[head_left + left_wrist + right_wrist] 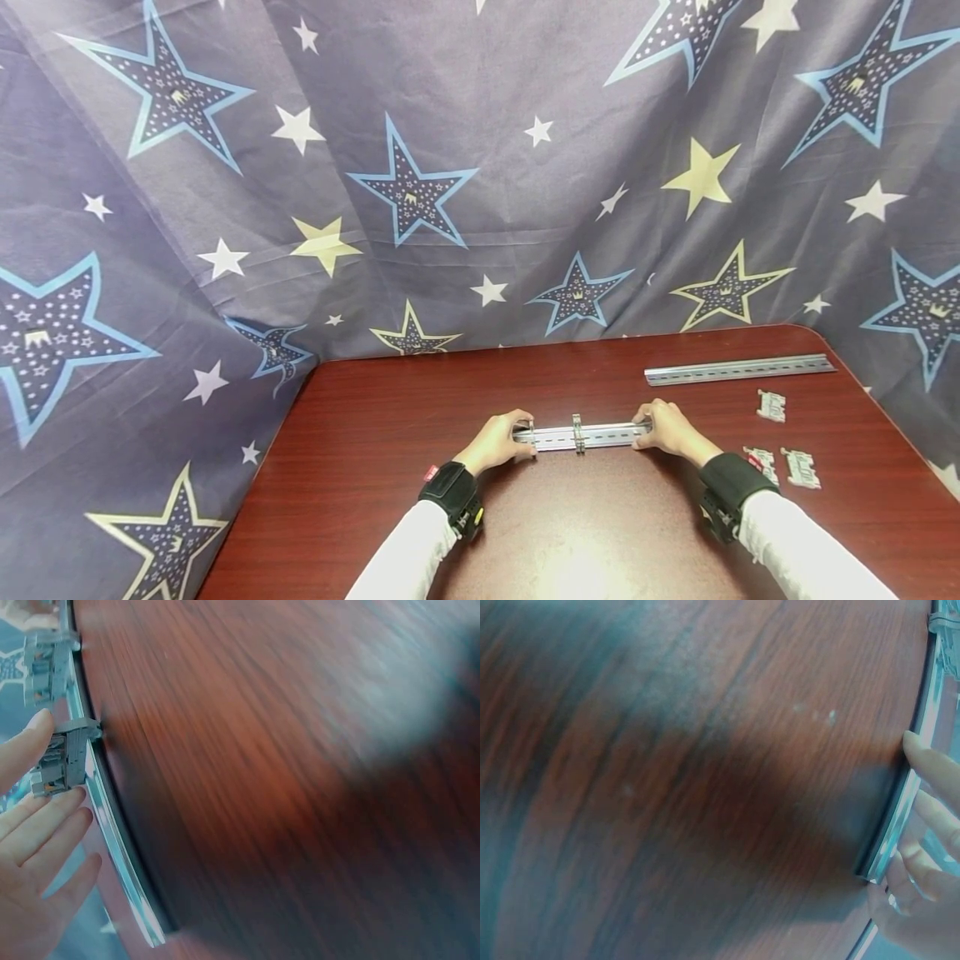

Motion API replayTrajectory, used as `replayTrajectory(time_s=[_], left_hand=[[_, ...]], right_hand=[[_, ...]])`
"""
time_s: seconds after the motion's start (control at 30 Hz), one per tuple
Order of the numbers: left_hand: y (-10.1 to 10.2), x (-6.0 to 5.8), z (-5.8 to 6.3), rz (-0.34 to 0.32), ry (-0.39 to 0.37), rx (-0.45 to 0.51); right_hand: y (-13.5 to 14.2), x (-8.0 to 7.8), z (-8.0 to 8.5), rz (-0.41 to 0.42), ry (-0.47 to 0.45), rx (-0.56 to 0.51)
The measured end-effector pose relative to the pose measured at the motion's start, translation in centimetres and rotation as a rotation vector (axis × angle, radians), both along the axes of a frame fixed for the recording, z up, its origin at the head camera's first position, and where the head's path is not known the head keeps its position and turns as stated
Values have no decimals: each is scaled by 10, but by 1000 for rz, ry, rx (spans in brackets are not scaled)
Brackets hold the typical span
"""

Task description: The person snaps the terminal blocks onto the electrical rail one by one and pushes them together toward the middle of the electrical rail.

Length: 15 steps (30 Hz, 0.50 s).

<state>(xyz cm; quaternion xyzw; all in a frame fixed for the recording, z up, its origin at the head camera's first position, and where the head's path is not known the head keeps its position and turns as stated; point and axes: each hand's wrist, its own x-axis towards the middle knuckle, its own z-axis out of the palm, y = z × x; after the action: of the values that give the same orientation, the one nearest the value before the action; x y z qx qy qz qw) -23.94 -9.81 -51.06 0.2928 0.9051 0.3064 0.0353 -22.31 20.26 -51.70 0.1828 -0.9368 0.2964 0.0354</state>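
Observation:
A slotted metal DIN rail (557, 439) lies crosswise on the table before me. Near its middle sits a grey terminal block (577, 433). A second terminal block (66, 759) is on the rail toward the left end, and my left hand (497, 440) pinches it between thumb and fingers. In the left wrist view the mid-rail block stands beyond it, with a gap between them. My right hand (670, 431) grips the rail's right end, thumb on the near edge (934, 769) and fingers on the far side.
Another DIN rail (738, 370) lies at the back right of the red-brown table (390, 400). Loose terminal blocks lie on the right: one (771, 405) farther back, one (801, 468) nearer, and one (761, 465) beside my right wrist. A starry curtain (480, 208) hangs behind the table.

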Motion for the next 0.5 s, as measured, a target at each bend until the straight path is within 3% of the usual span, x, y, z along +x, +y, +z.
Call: replayTrajectory(time_s=[0.5], left_hand=[[28,3,3,-6,36,-50]], right_hand=[[0,-1,-1,-8,-13,-2]])
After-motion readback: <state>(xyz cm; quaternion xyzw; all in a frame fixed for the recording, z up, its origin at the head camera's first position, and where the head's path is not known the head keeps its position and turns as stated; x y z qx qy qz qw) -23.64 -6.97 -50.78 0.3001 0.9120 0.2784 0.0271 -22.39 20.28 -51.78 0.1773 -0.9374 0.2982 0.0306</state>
